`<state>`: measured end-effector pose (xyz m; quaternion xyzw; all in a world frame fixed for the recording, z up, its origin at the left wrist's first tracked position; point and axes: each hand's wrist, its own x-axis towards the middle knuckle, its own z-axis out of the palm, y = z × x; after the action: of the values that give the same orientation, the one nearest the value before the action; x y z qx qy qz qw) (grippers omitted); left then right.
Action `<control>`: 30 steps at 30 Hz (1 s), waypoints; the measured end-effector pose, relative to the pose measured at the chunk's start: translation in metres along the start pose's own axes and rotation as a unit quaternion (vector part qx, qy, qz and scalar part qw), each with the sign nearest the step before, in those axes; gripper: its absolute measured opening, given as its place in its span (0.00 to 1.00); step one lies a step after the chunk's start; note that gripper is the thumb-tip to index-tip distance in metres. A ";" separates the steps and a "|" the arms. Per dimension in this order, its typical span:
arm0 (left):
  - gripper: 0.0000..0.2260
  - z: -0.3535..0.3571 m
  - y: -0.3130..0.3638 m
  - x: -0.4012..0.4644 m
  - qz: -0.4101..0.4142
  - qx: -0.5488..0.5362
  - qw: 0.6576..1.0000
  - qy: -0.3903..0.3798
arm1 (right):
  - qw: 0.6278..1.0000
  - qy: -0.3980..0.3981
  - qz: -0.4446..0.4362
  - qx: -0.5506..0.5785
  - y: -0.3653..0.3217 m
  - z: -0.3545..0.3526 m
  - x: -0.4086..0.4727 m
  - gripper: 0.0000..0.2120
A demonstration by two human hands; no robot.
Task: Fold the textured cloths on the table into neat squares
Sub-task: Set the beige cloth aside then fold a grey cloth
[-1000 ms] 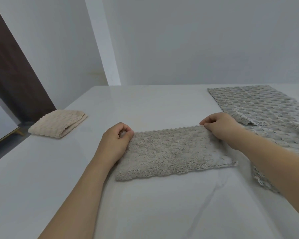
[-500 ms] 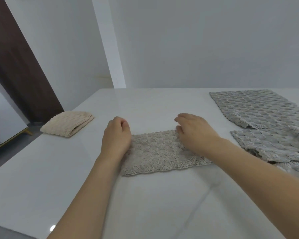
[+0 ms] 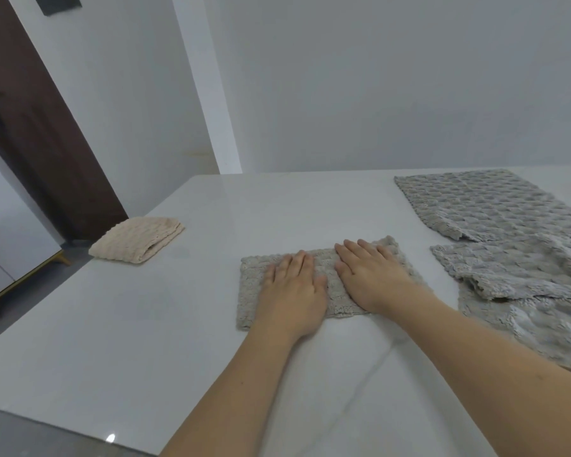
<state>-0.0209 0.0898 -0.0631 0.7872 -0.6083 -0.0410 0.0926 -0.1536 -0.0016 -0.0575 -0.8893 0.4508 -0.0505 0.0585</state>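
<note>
- Lower middle of the frame: two bare forearms reach in over the white surface [image 3: 139,331].
- At the centre, the left hand [image 3: 294,288] and right hand [image 3: 373,275] lie flat side by side, fingers straight, palms pressing on the folded grey cloth [image 3: 253,285]; neither grasps anything.
- That cloth looks soft, light and thick-piled, so it should bend easily but spring back at the crease; its far right corner sticks out past the fold. Pinching the layered edges at the corners would probably keep them aligned.
- Right of the frame: unfolded grey cloths [image 3: 495,209] lie flat and overlapping, one rumpled, near the hands.
- Left, further back: a folded beige cloth [image 3: 136,239] sits near the surface's edge, well apart.
</note>
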 end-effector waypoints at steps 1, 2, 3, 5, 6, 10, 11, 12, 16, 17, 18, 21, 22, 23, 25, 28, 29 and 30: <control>0.26 -0.001 -0.001 0.000 0.000 0.000 1.000 -0.003 | 1.000 -0.002 0.000 0.002 0.001 0.000 -0.001 0.26; 0.26 -0.002 -0.002 0.000 0.000 0.003 1.000 -0.008 | 1.000 -0.004 0.000 0.005 0.003 -0.001 -0.002 0.26; 0.26 -0.002 -0.003 -0.001 0.001 0.006 1.000 -0.012 | 1.000 -0.008 0.001 0.006 0.006 -0.002 -0.003 0.26; 0.26 -0.005 -0.011 -0.002 -0.005 0.012 1.000 -0.020 | 1.000 -0.016 0.009 -0.004 0.015 -0.004 -0.006 0.26; 0.26 -0.007 -0.018 -0.004 -0.011 0.013 1.000 -0.022 | 1.000 -0.020 0.020 -0.006 0.022 -0.005 -0.008 0.26; 0.26 -0.015 -0.050 -0.012 -0.055 -0.002 0.998 -0.034 | 0.996 -0.046 0.077 0.002 0.050 -0.012 -0.021 0.27; 0.26 -0.017 -0.055 -0.013 -0.067 -0.006 0.997 -0.041 | 0.995 -0.051 0.087 -0.008 0.054 -0.013 -0.023 0.27; 0.26 -0.019 -0.057 -0.014 -0.077 -0.002 0.996 -0.053 | 0.994 -0.056 0.096 -0.024 0.055 -0.014 -0.025 0.27; 0.26 -0.038 -0.040 -0.005 -0.078 0.065 0.993 -0.057 | 0.992 -0.022 0.090 -0.085 0.038 -0.032 -0.015 0.27; 0.26 -0.044 -0.031 -0.001 -0.063 0.064 0.996 -0.022 | 0.994 0.009 0.077 -0.074 0.030 -0.039 -0.009 0.27; 0.26 -0.047 -0.022 0.003 -0.044 0.049 0.998 0.017 | 0.996 0.036 0.061 -0.053 0.020 -0.044 -0.003 0.27; 0.25 -0.034 0.002 0.008 0.001 -0.024 0.999 0.038 | 1.000 0.019 -0.003 -0.002 -0.003 -0.029 -0.002 0.28; 0.25 -0.023 0.006 0.006 0.002 -0.026 1.000 0.015 | 1.000 0.011 -0.015 -0.012 -0.006 -0.015 -0.008 0.31; 0.25 -0.012 0.006 0.005 -0.004 -0.017 1.000 0.000 | 0.999 0.017 -0.017 -0.025 -0.007 -0.002 -0.014 0.37; 0.26 -0.001 0.003 0.006 -0.021 -0.003 1.000 -0.003 | 0.999 0.032 -0.007 -0.035 -0.002 0.009 -0.017 0.42; 0.26 -0.001 0.002 0.008 -0.016 -0.002 1.000 -0.006 | 0.999 0.031 -0.005 -0.017 -0.001 0.006 -0.012 0.38; 0.26 0.000 0.002 0.008 -0.016 0.001 1.000 -0.006 | 0.999 0.032 -0.006 -0.019 -0.002 0.006 -0.012 0.40; 0.26 -0.001 0.003 0.008 -0.017 0.003 1.000 -0.006 | 0.999 0.031 -0.007 -0.021 -0.002 0.006 -0.012 0.42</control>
<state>-0.0214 0.0817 -0.0616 0.7973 -0.5956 -0.0459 0.0860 -0.1584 0.0095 -0.0637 -0.8913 0.4475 -0.0689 0.0249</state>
